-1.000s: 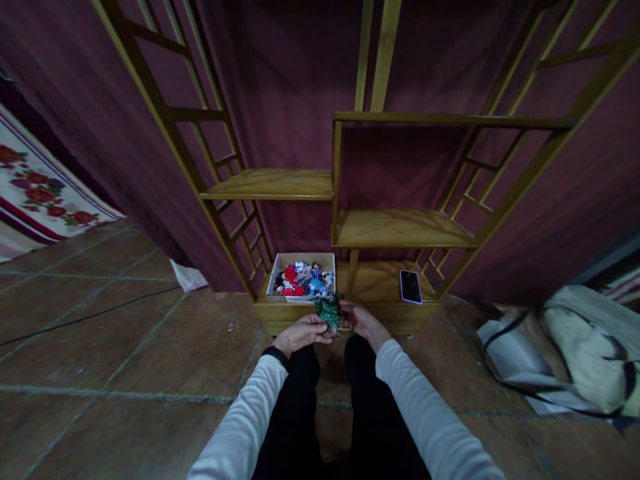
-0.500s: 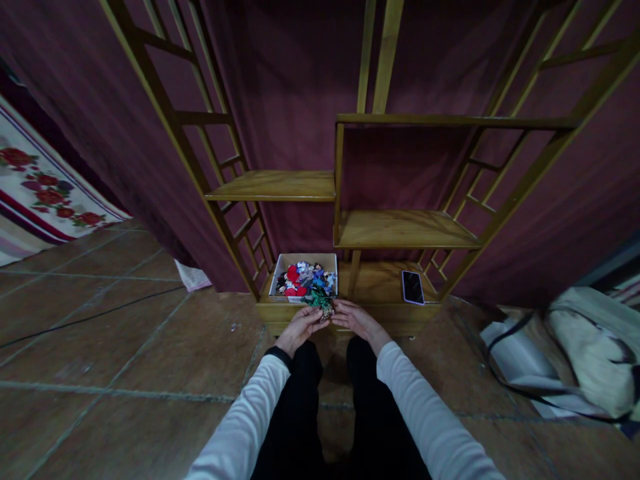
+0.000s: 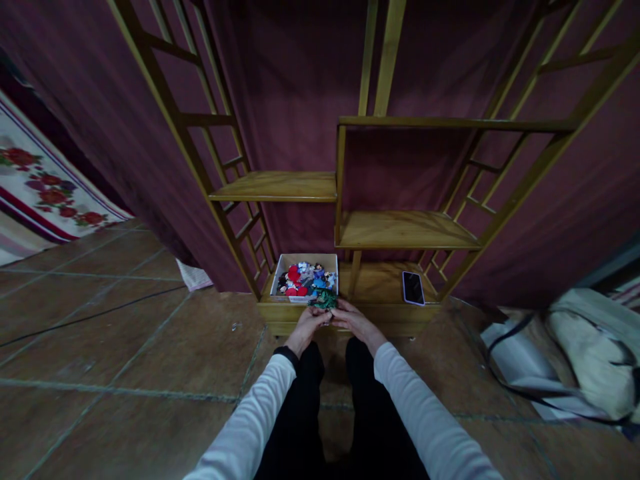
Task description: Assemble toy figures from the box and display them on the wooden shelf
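Observation:
Between my two hands, at the front edge of a low wooden shelf, is a small green figurine; its fine detail is too small to make out. My left hand pinches it from the left, its fingers closed. From the right, my right hand has its fingers closed on the lower part of the same figurine. Just behind them stands an open cardboard box, filled with several small figurines in red, blue, white and black. The green figurine overlaps the box's front right corner in this view.
A phone lies on the low shelf to the right. Higher shelf boards and slatted posts rise around it, with a dark red curtain behind. A pale bag rests on the tiled floor at right; a black cable runs along the left.
The green figurine has turned in my fingers and shifted slightly right. My right hand has closed in from beside it to grip it along with my left.

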A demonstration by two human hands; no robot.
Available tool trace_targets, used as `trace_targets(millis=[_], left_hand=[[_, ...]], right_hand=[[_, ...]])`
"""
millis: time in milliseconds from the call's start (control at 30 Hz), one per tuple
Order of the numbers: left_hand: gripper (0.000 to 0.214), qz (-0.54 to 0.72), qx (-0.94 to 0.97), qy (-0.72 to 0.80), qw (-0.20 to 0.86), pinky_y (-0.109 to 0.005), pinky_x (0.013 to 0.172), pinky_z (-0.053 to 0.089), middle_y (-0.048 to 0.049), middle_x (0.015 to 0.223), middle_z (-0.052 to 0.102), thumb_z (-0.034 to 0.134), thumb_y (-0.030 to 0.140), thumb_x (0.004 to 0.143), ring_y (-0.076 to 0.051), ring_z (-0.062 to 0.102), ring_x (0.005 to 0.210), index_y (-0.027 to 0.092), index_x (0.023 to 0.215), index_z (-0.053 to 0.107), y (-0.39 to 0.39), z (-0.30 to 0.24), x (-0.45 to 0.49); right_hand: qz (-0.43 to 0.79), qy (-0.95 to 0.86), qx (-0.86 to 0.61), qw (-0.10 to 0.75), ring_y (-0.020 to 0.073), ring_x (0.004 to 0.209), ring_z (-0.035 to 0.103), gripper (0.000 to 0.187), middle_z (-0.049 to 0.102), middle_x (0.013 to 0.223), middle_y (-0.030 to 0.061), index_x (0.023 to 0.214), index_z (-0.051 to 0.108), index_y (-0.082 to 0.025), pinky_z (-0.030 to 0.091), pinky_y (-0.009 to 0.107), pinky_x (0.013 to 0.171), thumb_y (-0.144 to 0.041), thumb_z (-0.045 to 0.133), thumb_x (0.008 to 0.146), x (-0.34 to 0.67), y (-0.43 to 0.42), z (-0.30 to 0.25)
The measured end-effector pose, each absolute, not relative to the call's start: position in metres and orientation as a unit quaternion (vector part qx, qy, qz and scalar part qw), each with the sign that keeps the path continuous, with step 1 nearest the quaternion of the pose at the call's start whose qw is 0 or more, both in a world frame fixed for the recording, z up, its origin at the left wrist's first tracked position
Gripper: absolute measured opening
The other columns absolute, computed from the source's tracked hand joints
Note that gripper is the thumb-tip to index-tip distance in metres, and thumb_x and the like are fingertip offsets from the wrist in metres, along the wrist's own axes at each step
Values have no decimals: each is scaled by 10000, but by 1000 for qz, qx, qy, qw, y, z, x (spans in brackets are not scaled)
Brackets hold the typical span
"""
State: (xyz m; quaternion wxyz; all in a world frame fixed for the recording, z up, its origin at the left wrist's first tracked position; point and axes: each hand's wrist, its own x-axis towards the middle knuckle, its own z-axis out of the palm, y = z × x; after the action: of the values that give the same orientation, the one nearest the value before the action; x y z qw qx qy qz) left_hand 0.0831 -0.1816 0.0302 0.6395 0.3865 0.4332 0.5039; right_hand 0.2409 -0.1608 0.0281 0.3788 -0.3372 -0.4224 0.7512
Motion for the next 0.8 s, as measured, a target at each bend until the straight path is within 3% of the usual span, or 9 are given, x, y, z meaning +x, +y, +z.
trace_targets(millis=[200,367,600,800], left_hand=[[281,526,386,465,598,-239,586,406,-10,575,612,791,270,510,-110,541,541,127,654,598,-183,28,89],[341,540,354,432,630,-250,648,436,6,659,615,795,282,498,-119,583,638,148,680,540,-185,32,91],[305,601,346,494,525,-191,523,358,58,557,508,762,324,548,-66,472,516,166,619,511,-182,28,79],[325,614,346,478,524,-236,729,403,-42,905,656,752,313,566,-143,570,832,167,835,642,-183,35,76]], right_hand=[[751,-412,-329,396,182,932,604,438,638,1038,25,1033,589,-250,462,350,837,-300,721,618,239,-162,31],[767,-379,-328,400,164,817,630,358,673,909,22,966,607,-219,471,342,803,-313,705,635,241,-159,31],[770,-343,-334,423,121,680,615,221,674,806,19,857,625,-188,480,264,694,-298,681,673,248,-155,29],[795,-340,-344,365,124,691,605,219,678,817,54,862,642,-162,486,244,636,-340,609,740,253,-156,30]])
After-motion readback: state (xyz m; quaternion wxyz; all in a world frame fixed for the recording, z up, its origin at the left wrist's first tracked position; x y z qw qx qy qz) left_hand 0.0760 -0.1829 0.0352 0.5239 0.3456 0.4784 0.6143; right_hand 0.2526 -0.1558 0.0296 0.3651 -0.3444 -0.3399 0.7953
